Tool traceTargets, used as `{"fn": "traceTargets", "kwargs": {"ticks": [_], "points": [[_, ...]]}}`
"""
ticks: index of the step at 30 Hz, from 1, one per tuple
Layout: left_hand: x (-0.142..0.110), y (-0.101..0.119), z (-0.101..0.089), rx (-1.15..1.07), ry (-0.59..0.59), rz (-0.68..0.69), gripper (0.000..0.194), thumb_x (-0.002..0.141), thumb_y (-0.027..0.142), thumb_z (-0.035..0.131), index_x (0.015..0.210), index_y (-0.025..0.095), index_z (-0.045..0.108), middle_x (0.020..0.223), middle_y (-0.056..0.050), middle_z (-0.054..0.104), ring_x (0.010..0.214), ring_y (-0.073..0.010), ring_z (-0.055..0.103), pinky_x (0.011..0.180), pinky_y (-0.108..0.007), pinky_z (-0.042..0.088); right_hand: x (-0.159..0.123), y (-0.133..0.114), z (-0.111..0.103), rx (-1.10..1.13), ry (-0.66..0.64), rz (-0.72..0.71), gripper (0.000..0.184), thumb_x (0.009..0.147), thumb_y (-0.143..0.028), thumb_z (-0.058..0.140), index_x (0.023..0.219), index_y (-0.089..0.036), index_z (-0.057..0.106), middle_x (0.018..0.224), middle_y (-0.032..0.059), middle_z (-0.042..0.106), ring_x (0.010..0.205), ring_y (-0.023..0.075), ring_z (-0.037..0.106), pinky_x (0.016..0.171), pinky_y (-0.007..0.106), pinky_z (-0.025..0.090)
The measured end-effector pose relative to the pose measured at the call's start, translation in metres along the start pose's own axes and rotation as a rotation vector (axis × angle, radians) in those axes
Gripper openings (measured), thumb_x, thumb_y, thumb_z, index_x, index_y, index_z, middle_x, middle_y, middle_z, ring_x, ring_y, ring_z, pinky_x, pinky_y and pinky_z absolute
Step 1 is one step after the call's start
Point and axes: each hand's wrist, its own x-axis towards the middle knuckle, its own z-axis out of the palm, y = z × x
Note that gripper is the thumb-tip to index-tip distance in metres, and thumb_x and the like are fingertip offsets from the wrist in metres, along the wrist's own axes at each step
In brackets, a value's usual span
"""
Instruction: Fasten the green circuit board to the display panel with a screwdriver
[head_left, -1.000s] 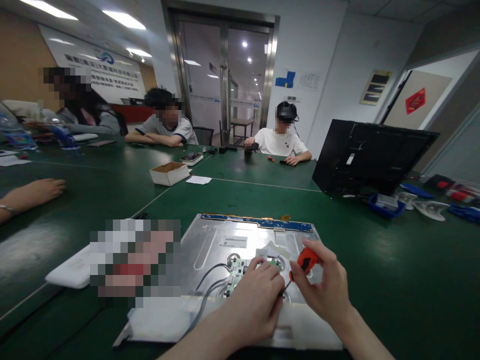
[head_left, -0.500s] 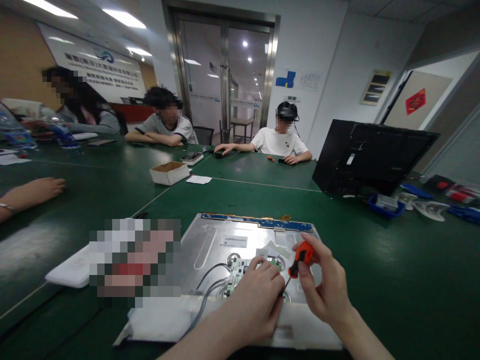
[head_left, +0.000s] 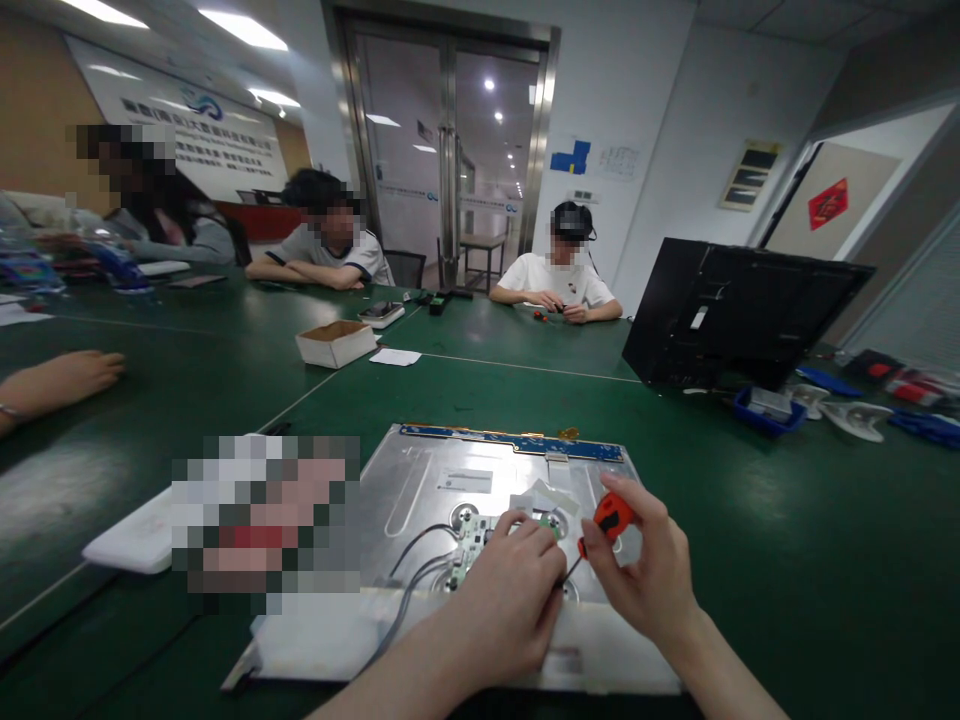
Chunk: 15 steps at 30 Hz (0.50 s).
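Observation:
A silver metal display panel (head_left: 420, 490) lies on the table before me, with a narrow blue circuit strip (head_left: 487, 440) along its far edge. A small green circuit board (head_left: 471, 540) sits on the panel, dark cables (head_left: 409, 595) running from its left side. My left hand (head_left: 517, 580) rests over this board, fingers curled down by the screwdriver's tip; what they pinch is hidden. In my right hand (head_left: 649, 565) is a red and black screwdriver (head_left: 613, 512), held by its handle between thumb and fingers. Its thin shaft slants down left to my left hand.
Left of the panel lies a white device (head_left: 131, 530), partly blurred out. Beyond are an open box (head_left: 337, 345), a paper slip (head_left: 395, 356) and a large black monitor (head_left: 735, 320). A blue tray (head_left: 769, 412) sits right. Another person's hand (head_left: 71, 383) rests at left; others sit opposite.
The screwdriver handle has tilted further over to the right as my right fingers shifted on it. My left hand stays nearly still. Across the table, one person has drawn an outstretched arm back.

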Motion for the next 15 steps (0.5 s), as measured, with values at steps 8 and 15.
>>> {"fn": "traceTargets", "kwargs": {"ticks": [8,15], "points": [[0.0003,0.0011,0.0008,0.019,0.003,0.007,0.021,0.094,0.017,0.06,0.111,0.018,0.072,0.117,-0.011,0.076,0.11,-0.0302,0.068,0.119,-0.053,0.041,0.0004,-0.0037,-0.0042,0.094,-0.064,0.033,0.052,0.101,-0.013,0.052,0.152,-0.021,0.048,0.087,0.0011,0.073,0.06,0.0161,0.069,0.05,0.025,0.056],[-0.0005,0.0006,0.0015,0.02,0.007,0.0,0.018,0.095,0.017,0.061,0.11,0.02,0.071,0.116,-0.011,0.076,0.112,-0.0306,0.068,0.118,-0.053,0.042,0.0007,-0.0035,-0.0029,0.072,-0.057,0.025,0.059,0.098,-0.01,0.053,0.155,-0.022,0.047,0.084,0.0,0.072,0.058,0.0161,0.068,0.048,0.024,0.057]]}}
